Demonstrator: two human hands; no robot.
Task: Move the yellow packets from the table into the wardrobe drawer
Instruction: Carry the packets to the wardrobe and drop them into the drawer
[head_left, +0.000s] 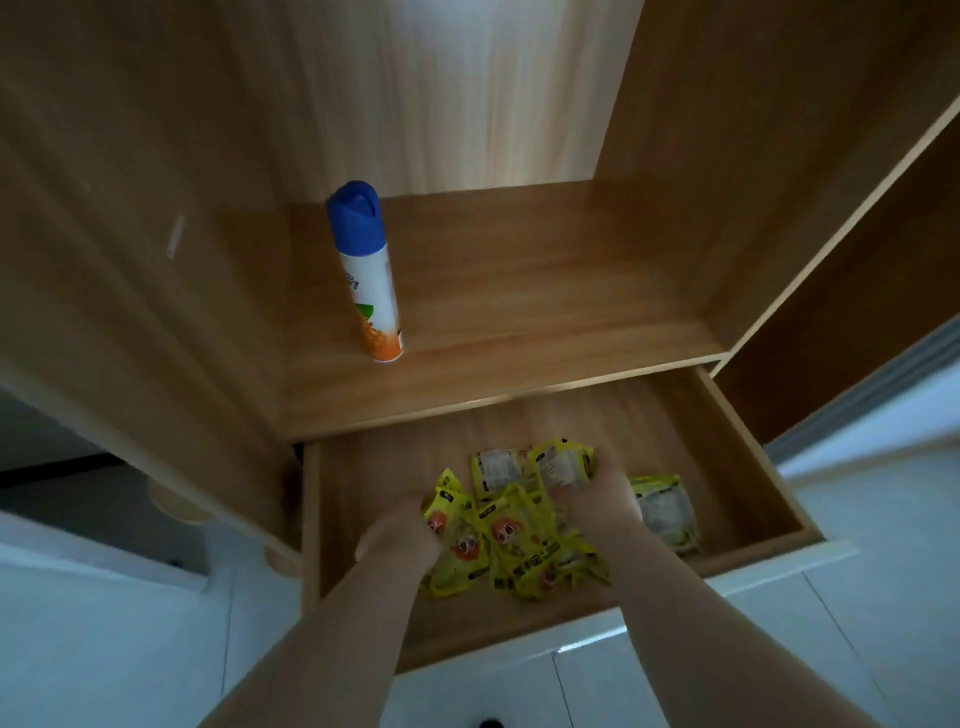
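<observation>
The wooden wardrobe drawer (748, 447) is pulled out below the shelf. Inside it lies a heap of several yellow packets (514, 540) with cartoon prints. One more packet (667, 512) lies apart at the right side of the drawer. My left hand (397, 532) reaches into the drawer and grips the left edge of the heap. On the heap's right side, my right hand (597, 499) is closed on the packets at the back, some of them showing their pale backs.
A spray can (366, 270) with a blue cap stands upright on the wardrobe shelf (545, 291) above the drawer. The wardrobe's side panels rise on both sides. Pale floor tiles (104, 634) surround the drawer.
</observation>
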